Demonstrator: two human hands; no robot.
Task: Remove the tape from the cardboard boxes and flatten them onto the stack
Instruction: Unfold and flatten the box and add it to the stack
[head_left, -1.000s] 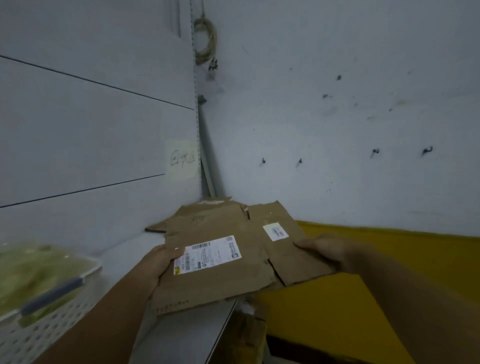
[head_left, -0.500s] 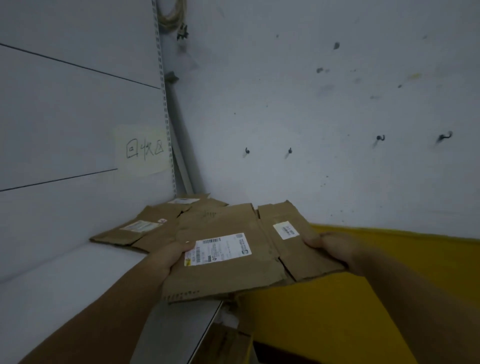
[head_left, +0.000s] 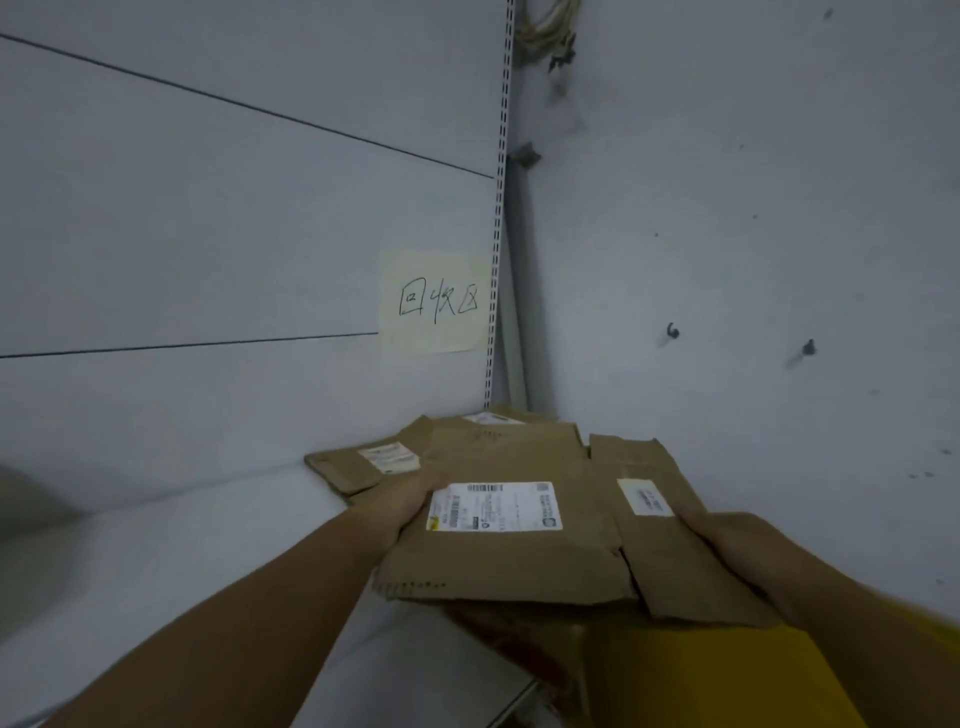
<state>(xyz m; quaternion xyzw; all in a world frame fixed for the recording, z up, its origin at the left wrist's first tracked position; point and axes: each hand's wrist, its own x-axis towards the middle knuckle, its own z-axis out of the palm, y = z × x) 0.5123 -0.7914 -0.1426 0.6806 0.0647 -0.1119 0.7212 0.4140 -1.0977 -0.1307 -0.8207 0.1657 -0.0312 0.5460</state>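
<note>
Over the shelf (head_left: 156, 561) corner, we grip the flattened box (head_left: 519, 551) at its edges with left hand (head_left: 410, 499) and right hand (head_left: 727, 540), and should lower it level, square onto the stack (head_left: 353, 467) behind.

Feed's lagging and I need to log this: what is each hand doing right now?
Left hand: closed on the left edge of the flattened box.
Right hand: closed on the right edge of the same box.

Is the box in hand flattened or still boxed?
Flattened: the cardboard box lies as one thin sheet between left hand and right hand.
</note>
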